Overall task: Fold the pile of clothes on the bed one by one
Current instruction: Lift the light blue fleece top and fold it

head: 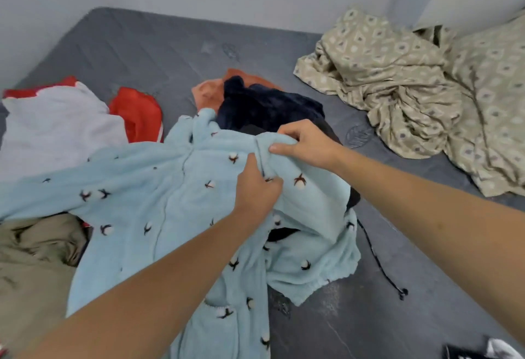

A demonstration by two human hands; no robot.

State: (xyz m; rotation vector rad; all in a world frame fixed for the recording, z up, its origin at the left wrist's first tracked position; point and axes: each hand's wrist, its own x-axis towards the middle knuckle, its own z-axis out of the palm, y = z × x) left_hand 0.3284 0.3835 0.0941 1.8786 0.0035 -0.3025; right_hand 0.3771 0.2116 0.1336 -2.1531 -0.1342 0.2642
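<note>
A light blue fleece garment [159, 202] with small cotton-flower motifs lies spread over the clothes pile in the middle of the grey mattress [142, 46]. My left hand [257, 185] grips a bunch of its fabric near the top right. Just above it, my right hand [304, 143] pinches the same garment's upper edge. Under and behind it lie a dark navy fuzzy garment [267, 106], an orange piece [210, 91] and something black, mostly hidden.
A white and red garment [56, 123] lies at the left, with an olive one [34, 259] below it. A crumpled beige patterned sheet [397, 89] fills the right side. A black drawstring [380, 265] trails over the mattress. White walls border the bed.
</note>
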